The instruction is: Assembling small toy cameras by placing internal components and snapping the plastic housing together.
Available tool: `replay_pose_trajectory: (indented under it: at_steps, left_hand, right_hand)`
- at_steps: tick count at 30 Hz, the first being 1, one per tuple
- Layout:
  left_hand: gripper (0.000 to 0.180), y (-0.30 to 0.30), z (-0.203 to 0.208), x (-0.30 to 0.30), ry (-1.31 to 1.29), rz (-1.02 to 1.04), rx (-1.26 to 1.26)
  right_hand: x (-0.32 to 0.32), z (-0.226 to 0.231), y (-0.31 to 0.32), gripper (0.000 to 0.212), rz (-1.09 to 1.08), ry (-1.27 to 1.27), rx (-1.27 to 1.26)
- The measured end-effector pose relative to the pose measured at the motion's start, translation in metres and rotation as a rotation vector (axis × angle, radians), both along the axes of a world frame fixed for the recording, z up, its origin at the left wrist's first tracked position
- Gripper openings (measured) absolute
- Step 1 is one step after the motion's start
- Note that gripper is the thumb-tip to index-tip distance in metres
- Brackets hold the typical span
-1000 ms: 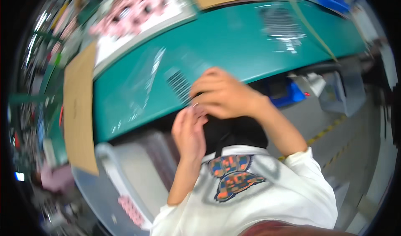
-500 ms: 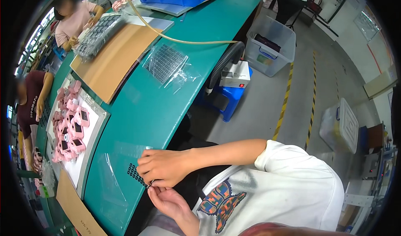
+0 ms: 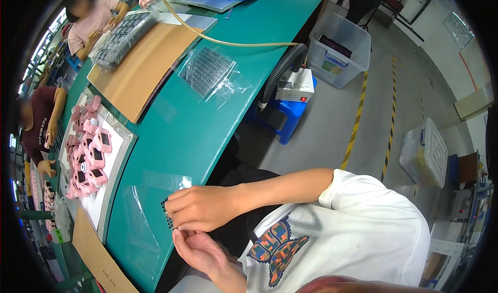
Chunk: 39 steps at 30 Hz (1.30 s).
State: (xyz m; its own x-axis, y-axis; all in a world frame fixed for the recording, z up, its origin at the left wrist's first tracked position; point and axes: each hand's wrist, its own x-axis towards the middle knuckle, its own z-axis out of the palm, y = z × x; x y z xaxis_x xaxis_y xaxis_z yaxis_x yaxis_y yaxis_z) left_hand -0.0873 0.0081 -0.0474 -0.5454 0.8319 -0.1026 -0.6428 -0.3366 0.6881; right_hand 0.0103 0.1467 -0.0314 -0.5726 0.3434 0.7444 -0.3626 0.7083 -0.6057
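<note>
My right hand [image 3: 199, 208] is seen from the back, its fingers curled closed over a sheet of small black ring-shaped stickers [image 3: 169, 221]. Only a strip of the sheet shows past the knuckles. Whatever my right fingertips pinch is hidden. Just below, my left hand [image 3: 203, 252] is turned palm up. Its thumb and finger pinch at the sheet's near corner, touching the right fingertips. Both hands are at the near edge of the green table [image 3: 197, 137]. Beside them, a clear plastic film [image 3: 137, 215] lies flat on the table.
Pink toy cameras [image 3: 91, 161] crowd a white board on the left. A bagged sheet of black pieces [image 3: 207, 72] lies farther up, near a brown cardboard sheet [image 3: 140, 65]. A hose [image 3: 280, 75] curves past the table edge. Two people work across the table.
My hands have shifted slightly left together. The sticker sheet has tilted, with less of it visible past my right hand. A person at the left has moved a hand.
</note>
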Motion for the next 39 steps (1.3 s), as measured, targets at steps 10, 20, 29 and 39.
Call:
replay_pose_trajectory:
  at_steps: [10, 20, 29, 39]
  left_hand:
    - [0.015, 0.031, 0.034, 0.008, 0.059, 0.072, -0.058]
    - [0.017, 0.050, 0.042, 0.011, 0.072, 0.093, -0.088]
    - [0.019, 0.072, 0.041, 0.007, 0.233, 0.126, -0.176]
    - [0.029, 0.031, 0.024, -0.051, 1.582, 0.460, -0.732]
  right_hand:
    - [0.001, 0.005, 0.007, 0.010, 0.087, 0.031, -0.467]
    - [-0.004, 0.008, 0.016, 0.011, 0.035, 0.023, -0.585]
    - [-0.004, 0.003, 0.029, 0.014, -0.031, 0.125, -0.656]
    - [0.014, -0.014, 0.048, 0.012, -0.276, 0.017, -0.486]
